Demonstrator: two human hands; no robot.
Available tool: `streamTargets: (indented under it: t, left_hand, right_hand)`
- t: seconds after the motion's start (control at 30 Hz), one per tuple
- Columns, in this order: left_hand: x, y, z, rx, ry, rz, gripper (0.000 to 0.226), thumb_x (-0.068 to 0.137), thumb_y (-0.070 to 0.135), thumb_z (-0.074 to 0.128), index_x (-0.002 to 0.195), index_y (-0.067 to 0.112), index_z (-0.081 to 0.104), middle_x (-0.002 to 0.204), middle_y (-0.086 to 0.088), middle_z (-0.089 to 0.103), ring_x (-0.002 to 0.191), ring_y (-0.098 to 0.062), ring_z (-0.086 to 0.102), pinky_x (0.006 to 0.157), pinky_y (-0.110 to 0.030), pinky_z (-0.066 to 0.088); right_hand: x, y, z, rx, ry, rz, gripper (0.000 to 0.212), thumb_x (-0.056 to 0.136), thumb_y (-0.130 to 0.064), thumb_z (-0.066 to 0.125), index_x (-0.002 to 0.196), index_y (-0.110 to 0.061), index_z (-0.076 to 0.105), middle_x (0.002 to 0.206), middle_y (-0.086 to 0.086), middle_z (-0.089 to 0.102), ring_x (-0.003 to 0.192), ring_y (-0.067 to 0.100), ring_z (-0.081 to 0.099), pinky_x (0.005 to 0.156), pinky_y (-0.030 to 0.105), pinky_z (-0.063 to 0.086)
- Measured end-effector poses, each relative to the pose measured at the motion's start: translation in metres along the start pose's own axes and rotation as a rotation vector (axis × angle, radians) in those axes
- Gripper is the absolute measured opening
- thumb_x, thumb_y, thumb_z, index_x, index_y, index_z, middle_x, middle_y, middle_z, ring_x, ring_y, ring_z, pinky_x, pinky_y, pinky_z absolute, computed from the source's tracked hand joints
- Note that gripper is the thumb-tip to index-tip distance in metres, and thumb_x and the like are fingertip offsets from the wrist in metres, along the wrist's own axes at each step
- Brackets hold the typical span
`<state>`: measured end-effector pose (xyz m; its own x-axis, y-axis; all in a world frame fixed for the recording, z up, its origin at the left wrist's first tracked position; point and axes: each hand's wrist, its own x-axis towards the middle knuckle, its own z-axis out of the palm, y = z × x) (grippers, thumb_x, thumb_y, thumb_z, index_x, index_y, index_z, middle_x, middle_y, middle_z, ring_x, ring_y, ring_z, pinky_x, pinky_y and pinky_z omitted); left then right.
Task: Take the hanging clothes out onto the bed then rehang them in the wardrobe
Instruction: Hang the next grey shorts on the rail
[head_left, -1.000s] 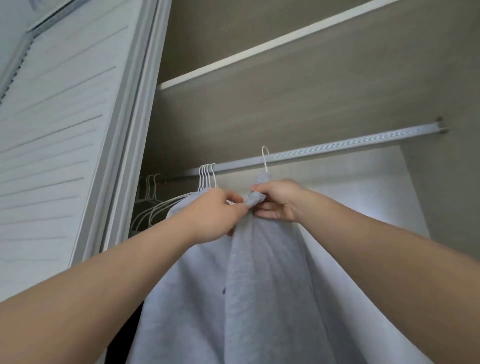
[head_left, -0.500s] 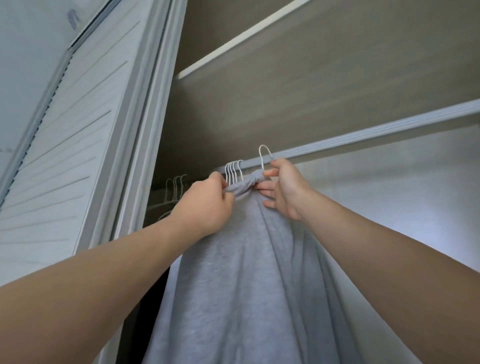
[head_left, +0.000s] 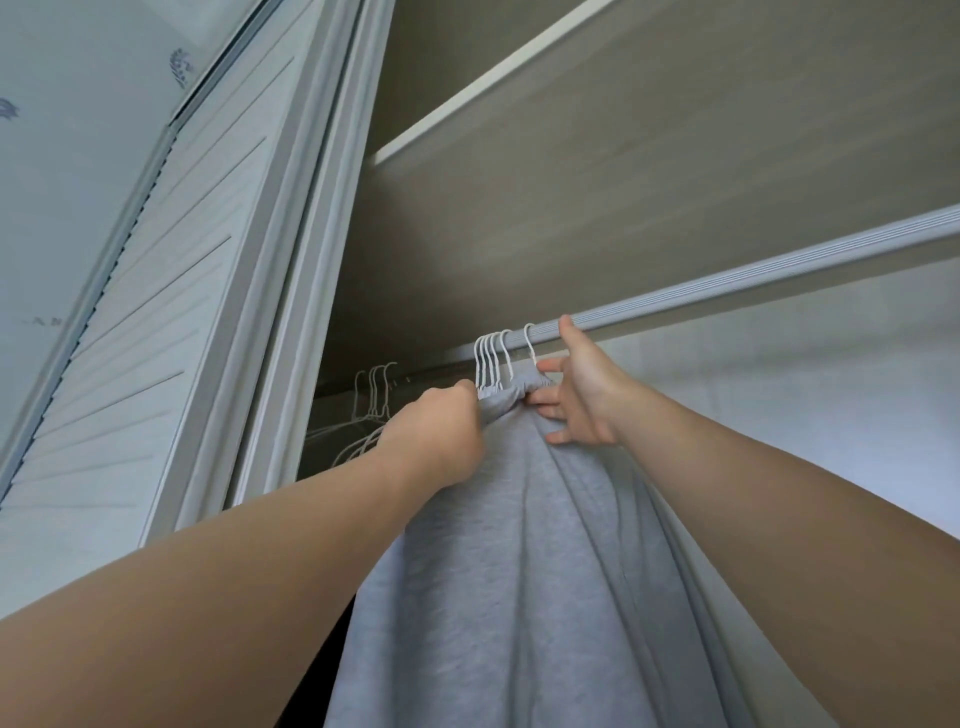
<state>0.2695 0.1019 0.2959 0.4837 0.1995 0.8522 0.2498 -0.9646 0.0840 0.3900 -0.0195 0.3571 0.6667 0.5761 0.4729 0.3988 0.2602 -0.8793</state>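
Note:
A grey garment (head_left: 519, 571) hangs on a white wire hanger whose hook (head_left: 530, 345) sits over the wardrobe rail (head_left: 753, 270). My left hand (head_left: 436, 441) grips the garment's bunched top just below the hooks. My right hand (head_left: 582, 400) rests against the right side of the collar with spread fingers, its forefinger touching the rail. Several more white hanger hooks (head_left: 491, 358) crowd the rail just left of this one.
Bare white hangers (head_left: 371, 400) hang further left in the dark corner. A white louvred door (head_left: 156, 338) stands at the left. A shelf (head_left: 623, 156) runs above the rail. The wardrobe's back panel (head_left: 805, 389) lies behind my right arm.
The garment has risen and its hanger hook now sits on the rail. My right hand loosened from a grip to spread fingers, forefinger up at the rail. The view tilted upward.

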Motion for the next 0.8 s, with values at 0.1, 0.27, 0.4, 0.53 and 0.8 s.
streamTargets:
  t: [0.1, 0.27, 0.4, 0.53, 0.8]
  left_hand:
    - [-0.004, 0.000, 0.003, 0.075, 0.003, 0.004, 0.018, 0.095, 0.016, 0.042, 0.112, 0.016, 0.048, 0.105, -0.010, 0.059, 0.081, -0.032, 0.053, 0.066, -0.038, 0.041]
    - [-0.004, 0.002, 0.001, 0.160, 0.040, 0.037, 0.025, 0.097, 0.018, 0.042, 0.120, 0.016, 0.050, 0.125, -0.010, 0.054, 0.112, -0.034, 0.051, 0.079, -0.040, 0.036]
    - [-0.004, 0.001, -0.002, 0.255, 0.023, 0.031, 0.030, 0.098, 0.022, 0.042, 0.128, 0.017, 0.049, 0.136, -0.008, 0.044, 0.121, -0.032, 0.039, 0.092, -0.042, 0.033]
    - [-0.006, 0.003, -0.001, 0.237, -0.068, 0.011, 0.036, 0.094, 0.011, 0.045, 0.129, 0.015, 0.044, 0.137, -0.010, 0.042, 0.122, -0.035, 0.043, 0.094, -0.043, 0.038]
    - [-0.015, 0.004, -0.009, 0.393, -0.154, -0.024, 0.046, 0.090, 0.010, 0.053, 0.134, 0.014, 0.039, 0.136, -0.010, 0.047, 0.125, -0.035, 0.045, 0.097, -0.046, 0.038]
  right_hand:
    - [0.001, 0.010, 0.000, -0.025, 0.006, -0.028, 0.082, 0.088, -0.079, 0.024, 0.144, -0.022, 0.039, 0.141, 0.014, 0.051, 0.133, 0.029, 0.045, 0.096, 0.051, 0.036]
    - [0.004, 0.023, -0.016, -0.712, 0.484, -0.516, 0.037, 0.099, -0.041, 0.031, 0.114, -0.020, 0.057, 0.114, 0.011, 0.065, 0.110, 0.031, 0.056, 0.095, 0.040, 0.044]
    - [0.028, 0.036, -0.017, -0.610, 0.242, -0.353, 0.049, 0.103, -0.036, 0.030, 0.141, -0.008, 0.044, 0.148, 0.013, 0.043, 0.137, 0.027, 0.039, 0.114, 0.041, 0.029]
    - [0.047, 0.049, -0.004, -0.543, 0.118, -0.358, 0.046, 0.104, -0.034, 0.028, 0.138, -0.011, 0.049, 0.147, 0.011, 0.045, 0.137, 0.025, 0.039, 0.117, 0.042, 0.025]
    - [0.060, 0.053, 0.005, -0.449, 0.074, -0.330, 0.045, 0.099, -0.041, 0.031, 0.123, -0.018, 0.061, 0.137, 0.012, 0.055, 0.128, 0.026, 0.049, 0.113, 0.046, 0.032]
